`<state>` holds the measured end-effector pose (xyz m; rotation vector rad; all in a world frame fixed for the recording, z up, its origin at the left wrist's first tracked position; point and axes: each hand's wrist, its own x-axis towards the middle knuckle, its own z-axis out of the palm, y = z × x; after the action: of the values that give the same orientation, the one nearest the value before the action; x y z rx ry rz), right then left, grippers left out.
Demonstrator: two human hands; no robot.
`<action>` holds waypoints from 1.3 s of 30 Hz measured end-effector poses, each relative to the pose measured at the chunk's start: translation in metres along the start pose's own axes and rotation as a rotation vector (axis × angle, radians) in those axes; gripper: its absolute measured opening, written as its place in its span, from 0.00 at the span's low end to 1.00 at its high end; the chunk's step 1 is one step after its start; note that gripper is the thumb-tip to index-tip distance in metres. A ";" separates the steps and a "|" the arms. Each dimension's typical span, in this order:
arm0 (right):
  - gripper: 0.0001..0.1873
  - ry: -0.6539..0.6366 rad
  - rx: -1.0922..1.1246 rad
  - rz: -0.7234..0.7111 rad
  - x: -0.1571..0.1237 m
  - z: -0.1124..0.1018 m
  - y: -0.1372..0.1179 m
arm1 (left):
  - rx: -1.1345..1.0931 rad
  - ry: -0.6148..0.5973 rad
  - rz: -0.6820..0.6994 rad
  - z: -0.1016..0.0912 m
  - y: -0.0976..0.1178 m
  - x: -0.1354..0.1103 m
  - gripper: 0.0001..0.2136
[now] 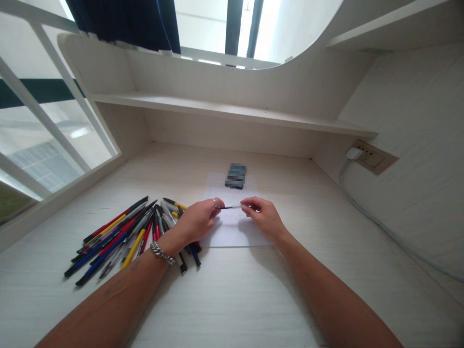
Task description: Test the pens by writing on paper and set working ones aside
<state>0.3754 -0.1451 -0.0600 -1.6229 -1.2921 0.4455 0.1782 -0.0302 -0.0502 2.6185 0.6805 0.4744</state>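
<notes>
Thin pen refill (pixel 230 207) held pinched between closed left grip (pixel 198 220) and closed right grip (pixel 263 217), above paper sheet (pixel 235 236). Light, stiff, easily snapped; best held near its ends.

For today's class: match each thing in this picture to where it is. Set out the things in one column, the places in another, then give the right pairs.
Things:
1. chain bracelet
2. ring
3. sheet of paper
4. wall socket

Places:
A. on a finger of the left hand
B. on the wall
C. around the left wrist
D. flat on the desk

Right pairs: 1-C, 2-A, 3-D, 4-B.
</notes>
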 end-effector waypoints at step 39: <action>0.10 0.084 -0.579 0.038 0.046 0.022 0.026 | 0.006 -0.011 -0.059 0.001 -0.010 -0.001 0.08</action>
<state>0.3898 -0.0930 -0.0796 -2.1180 -1.4056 0.0136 0.1741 -0.0225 -0.0561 2.5970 0.7547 0.4402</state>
